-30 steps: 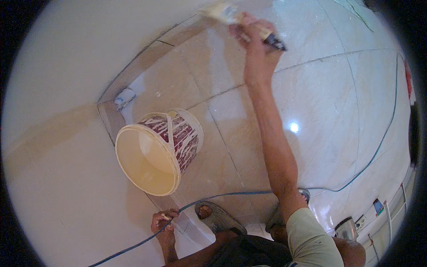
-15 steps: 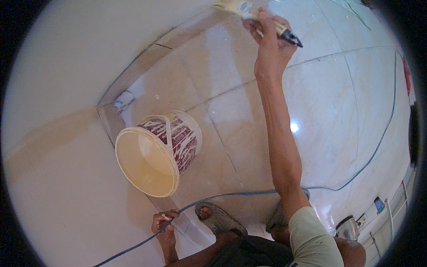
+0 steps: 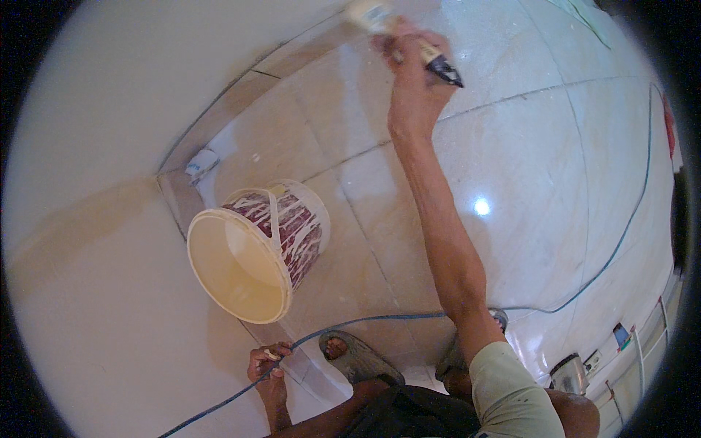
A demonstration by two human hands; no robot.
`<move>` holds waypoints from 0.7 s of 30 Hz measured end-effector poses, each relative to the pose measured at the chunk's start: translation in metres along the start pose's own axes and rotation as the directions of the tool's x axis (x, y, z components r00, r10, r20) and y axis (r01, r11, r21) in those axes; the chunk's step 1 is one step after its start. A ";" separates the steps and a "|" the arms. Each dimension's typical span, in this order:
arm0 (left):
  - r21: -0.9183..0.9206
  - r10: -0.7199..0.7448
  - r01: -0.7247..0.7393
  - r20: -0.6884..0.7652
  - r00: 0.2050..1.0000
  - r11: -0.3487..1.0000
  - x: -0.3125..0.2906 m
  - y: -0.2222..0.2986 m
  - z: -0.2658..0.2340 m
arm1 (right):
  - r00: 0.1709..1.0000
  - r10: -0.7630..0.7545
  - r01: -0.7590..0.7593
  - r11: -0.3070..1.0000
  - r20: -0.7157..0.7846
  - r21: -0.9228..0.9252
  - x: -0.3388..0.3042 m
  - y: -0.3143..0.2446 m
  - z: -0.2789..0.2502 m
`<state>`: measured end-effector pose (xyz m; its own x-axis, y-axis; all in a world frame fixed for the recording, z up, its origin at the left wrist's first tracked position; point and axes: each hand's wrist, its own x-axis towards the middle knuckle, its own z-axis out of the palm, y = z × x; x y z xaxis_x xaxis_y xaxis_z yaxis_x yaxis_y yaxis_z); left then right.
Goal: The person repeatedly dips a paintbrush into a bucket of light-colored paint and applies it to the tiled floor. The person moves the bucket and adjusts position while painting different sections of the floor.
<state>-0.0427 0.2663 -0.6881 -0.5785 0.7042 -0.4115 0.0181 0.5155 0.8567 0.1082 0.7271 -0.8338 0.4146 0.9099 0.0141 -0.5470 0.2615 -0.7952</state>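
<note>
Right hand shifted leftward, gripping paintbrush, left hand curled at blue cable, hold unclear

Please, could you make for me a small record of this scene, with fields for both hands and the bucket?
Right hand: grips paintbrush; bristles blurred, near the wall
Left hand: low by the wall; blue cable crosses it, grip unclear
Bucket: on tiled floor, side pale-streaked
Corner: white object, kind unclear
</note>
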 end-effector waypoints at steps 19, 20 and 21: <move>-0.023 0.023 -0.023 0.002 1.000 0.999 -0.004 -0.009 -0.009 | 0.983 0.168 -0.166 0.985 0.071 -0.038 -0.078 0.017 0.042; -0.033 0.050 -0.049 0.035 0.998 0.998 -0.003 -0.008 -0.009 | 0.972 0.186 -0.180 0.982 0.143 -0.050 -0.083 0.020 0.042; -0.035 0.048 -0.046 0.037 0.998 0.998 -0.003 -0.008 -0.010 | 0.955 0.203 -0.194 0.979 0.214 -0.064 -0.089 0.025 0.040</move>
<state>-0.0491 0.2555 -0.6910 -0.5468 0.7454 -0.3813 0.0166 0.4650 0.8852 0.0285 0.6660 -0.8306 0.1289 0.9915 -0.0184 -0.5696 0.0588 -0.8198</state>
